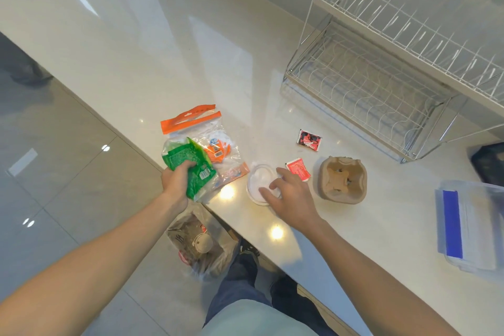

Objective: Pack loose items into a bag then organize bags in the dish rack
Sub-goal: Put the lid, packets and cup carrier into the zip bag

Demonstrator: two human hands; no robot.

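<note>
Nearest the camera, the person's jeans and light shirt hem fill the bottom edge, with both bare forearms reaching out over the desk. The left hand is curled round a green packet, gripping it at the mouth of a clear zip bag with orange seal strips; the bag lies flat at the desk's near edge and already holds an orange-labelled item. The right hand is released, its fingers spread and relaxed over a round white lid, the fingertips resting on or just above it; which cannot be told. Just beside that hand lies a red sachet, and farther back a black-and-red sachet. A brown pulp cup carrier sits to the right of them. Behind stands an empty two-tier wire dish rack. The desk is glossy pale stone; below it a plastic trash bag rests on grey floor tiles.
</note>
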